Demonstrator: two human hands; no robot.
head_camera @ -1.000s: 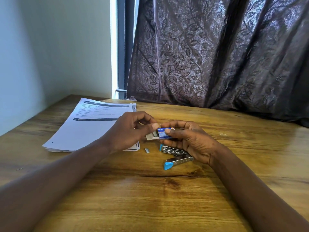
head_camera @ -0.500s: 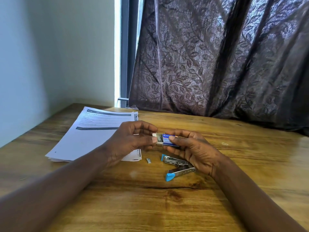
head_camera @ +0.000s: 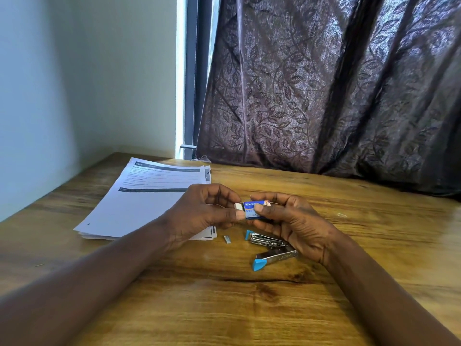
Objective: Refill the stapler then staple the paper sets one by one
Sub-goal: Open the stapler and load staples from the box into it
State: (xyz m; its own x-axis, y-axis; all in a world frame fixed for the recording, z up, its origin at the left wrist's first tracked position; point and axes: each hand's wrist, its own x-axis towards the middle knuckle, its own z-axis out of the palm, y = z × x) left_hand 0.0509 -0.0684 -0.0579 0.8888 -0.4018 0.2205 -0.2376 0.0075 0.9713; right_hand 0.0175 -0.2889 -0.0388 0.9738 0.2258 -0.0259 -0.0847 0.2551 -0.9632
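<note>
- A small blue staple box (head_camera: 258, 209) is held just above the wooden surface (head_camera: 224, 308), between both hands.
- The box's sleeve is pinched by the right hand (head_camera: 296, 226), thumb against curled fingers. Its white inner tray (head_camera: 238, 206), protruding leftward, is pinched by the left hand (head_camera: 204, 211).
- The stapler (head_camera: 270, 248) lies opened on the surface just near of the box, partly under the right hand.
- A short staple strip (head_camera: 227, 239) lies just left of it.
- The paper sets (head_camera: 149, 201) are stacked at the left.
- Refilling is judged to be under way: whether staples are loaded cannot be told, and all stapling appears to be left.
</note>
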